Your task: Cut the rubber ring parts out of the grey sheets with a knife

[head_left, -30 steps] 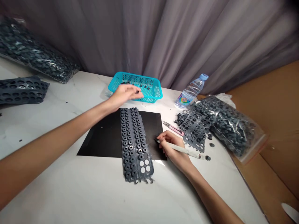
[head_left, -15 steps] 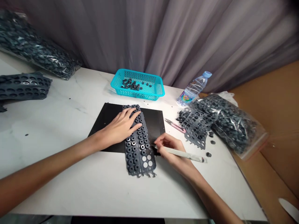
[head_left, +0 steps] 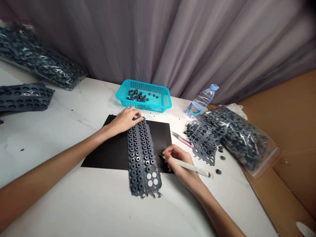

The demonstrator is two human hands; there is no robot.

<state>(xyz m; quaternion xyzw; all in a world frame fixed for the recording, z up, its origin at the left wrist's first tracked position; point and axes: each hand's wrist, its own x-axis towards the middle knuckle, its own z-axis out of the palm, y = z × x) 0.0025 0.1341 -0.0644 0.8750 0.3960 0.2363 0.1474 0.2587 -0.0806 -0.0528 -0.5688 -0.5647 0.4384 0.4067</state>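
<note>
A dark grey rubber sheet (head_left: 140, 148) with rows of small ring-shaped parts lies lengthwise over a black mat (head_left: 108, 154). Several round holes at its near right end show the white table. My left hand (head_left: 127, 119) is at the sheet's far end, thumb and fingers closed on its edge; some fingertips are hidden. My right hand (head_left: 179, 159) grips a pen-shaped tool (head_left: 192, 167) with a pale handle and a dark tip. That tip is just right of the sheet, above the mat, apart from the parts.
A turquoise basket (head_left: 145, 107) behind the mat holds loose dark parts. Pink-handled thread snips (head_left: 182, 139), a punched sheet scrap (head_left: 206, 141), a bottle (head_left: 201, 101) and a filled bag (head_left: 247, 141) are on the right. Another bag (head_left: 41, 56) and a sheet (head_left: 27, 97) lie left.
My left hand has moved from the sheet's upper middle to its far end and curled there. My right hand's tool tip has drawn slightly away from the sheet. The view has tilted up slightly.
</note>
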